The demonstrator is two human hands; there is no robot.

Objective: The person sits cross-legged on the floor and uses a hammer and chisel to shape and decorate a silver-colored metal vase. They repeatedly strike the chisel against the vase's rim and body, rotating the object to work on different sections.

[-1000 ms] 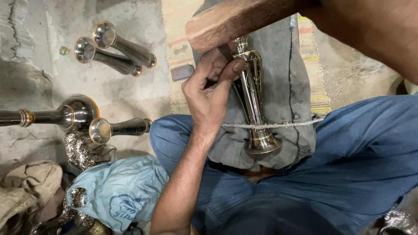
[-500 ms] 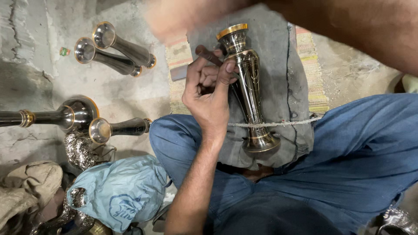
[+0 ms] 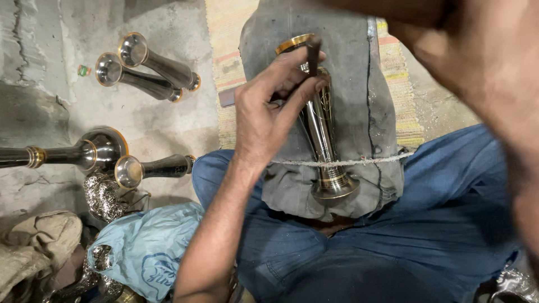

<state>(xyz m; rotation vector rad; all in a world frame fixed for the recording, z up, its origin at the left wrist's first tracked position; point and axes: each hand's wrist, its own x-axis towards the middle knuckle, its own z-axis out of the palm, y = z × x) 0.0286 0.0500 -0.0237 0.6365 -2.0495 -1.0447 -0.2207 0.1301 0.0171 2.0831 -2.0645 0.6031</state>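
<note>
Metal vase lay lengthwise on a grey padded block across the person's lap, its long axis running nearly straight away from the body, tilted a little leftward at the far end. Its flared foot sat nearest the body and its gold-rimmed mouth pointed away. A cord crossed it just above the foot. The left hand was curled closed, pinching a short dark tool against the vase near its mouth. The right hand was a blur at the upper right, so its grip could not be told. Bare grey padding lay open right of the vase; similar vases lay well apart on the floor to the left.
</note>
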